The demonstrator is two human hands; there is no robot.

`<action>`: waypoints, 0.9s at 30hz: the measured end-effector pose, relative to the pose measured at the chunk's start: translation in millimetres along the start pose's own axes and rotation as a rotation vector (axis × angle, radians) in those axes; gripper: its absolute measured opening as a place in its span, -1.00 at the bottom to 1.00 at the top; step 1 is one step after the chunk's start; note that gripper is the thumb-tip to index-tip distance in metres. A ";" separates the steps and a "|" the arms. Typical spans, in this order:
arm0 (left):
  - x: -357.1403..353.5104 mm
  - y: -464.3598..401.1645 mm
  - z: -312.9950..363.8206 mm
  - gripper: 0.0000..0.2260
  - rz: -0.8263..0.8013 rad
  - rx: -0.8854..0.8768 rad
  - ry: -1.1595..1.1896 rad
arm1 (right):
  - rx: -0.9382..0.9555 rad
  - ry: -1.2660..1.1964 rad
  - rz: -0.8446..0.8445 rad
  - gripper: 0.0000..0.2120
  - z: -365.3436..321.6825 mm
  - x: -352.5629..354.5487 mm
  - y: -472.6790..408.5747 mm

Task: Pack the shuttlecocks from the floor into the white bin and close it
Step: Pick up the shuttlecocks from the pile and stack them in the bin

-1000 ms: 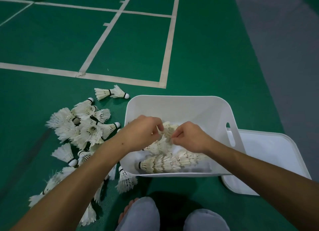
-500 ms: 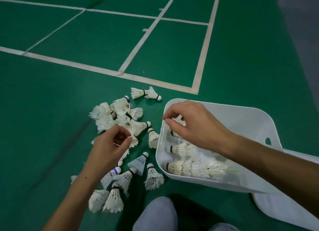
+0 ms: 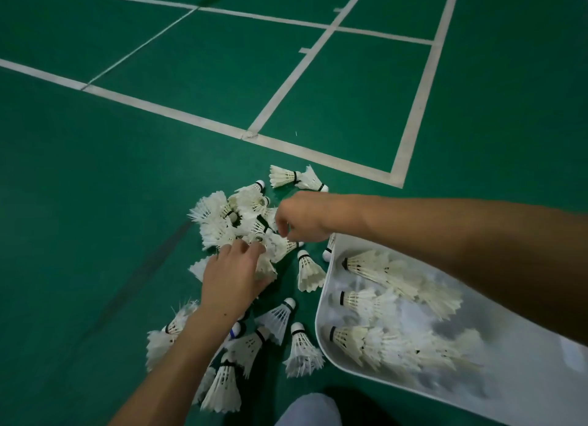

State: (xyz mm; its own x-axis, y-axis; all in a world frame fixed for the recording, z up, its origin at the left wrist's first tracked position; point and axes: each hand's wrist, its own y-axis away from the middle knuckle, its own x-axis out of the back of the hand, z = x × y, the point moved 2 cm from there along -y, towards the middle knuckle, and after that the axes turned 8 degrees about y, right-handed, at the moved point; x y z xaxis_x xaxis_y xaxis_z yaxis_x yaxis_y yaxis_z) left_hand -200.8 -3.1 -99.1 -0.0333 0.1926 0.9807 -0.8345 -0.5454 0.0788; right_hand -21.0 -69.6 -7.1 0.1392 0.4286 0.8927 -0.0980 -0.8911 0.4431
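Note:
Several white feather shuttlecocks [image 3: 229, 215] lie in a loose pile on the green court floor, left of the white bin [image 3: 322, 301]. The bin sits at the lower right and holds three rows of nested shuttlecocks [image 3: 366, 300]. My left hand [image 3: 232, 279] reaches into the pile's near side, with fingers and thumb curled round a shuttlecock [image 3: 265, 268]. My right hand [image 3: 302, 217] has crossed over the bin's corner to the pile's far side. Its fingertips curl down and pinch at a shuttlecock [image 3: 280, 244] there. More loose shuttlecocks [image 3: 302, 352] lie nearer me, beside the bin wall.
White court lines [image 3: 410, 114] cross the green floor beyond the pile. A pair of nested shuttlecocks [image 3: 297, 179] lies apart at the far edge. My knee in grey cloth [image 3: 308, 409] shows at the bottom, close to the bin.
My view swung left. Both hands left the bin. The left reached the floor pile first, then the right crossed from the bin rim to the pile.

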 end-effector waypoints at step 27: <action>98.6 23.6 6.9 -0.75 0.531 -0.010 0.606 | -0.095 -0.123 0.520 -0.93 4.5 35.7 66.4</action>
State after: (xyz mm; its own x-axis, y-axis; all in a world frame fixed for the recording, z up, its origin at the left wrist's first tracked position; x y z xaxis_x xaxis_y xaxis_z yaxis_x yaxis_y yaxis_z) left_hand -219.9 -2.6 0.7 -0.7170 0.3200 0.6193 -0.6281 -0.6818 -0.3749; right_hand -18.1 -114.2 53.9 0.1624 -0.0907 0.9825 -0.2730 -0.9610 -0.0436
